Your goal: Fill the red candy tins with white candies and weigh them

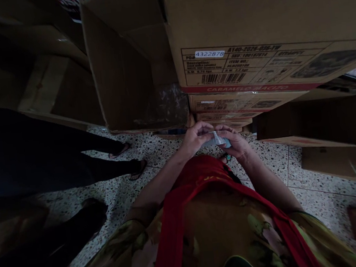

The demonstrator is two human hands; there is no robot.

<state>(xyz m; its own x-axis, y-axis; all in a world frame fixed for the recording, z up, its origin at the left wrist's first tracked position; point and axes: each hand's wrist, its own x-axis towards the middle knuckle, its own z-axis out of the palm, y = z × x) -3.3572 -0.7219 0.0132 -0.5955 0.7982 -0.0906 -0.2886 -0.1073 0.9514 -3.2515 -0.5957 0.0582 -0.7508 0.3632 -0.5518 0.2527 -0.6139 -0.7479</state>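
Note:
Low in front of my red apron [202,169], both hands meet at a small light-blue packet [226,143] with a white printed label [219,138]. My left hand [198,136] pinches its left end between thumb and fingers. From the other side, my right hand [236,143] is closed round the right end, thumb near the label. The print is too small to read, and my fingers hide part of the packet. Just beyond my hands rises a stack of cardboard cartons [220,104].
A large printed carton [264,14] tops the stack. An open box [118,67] with clear plastic inside stands left, another open box [319,122] right. Two people's dark-clothed legs [104,164] are on the left. More cartons [58,85] stand behind them on the speckled floor [267,170].

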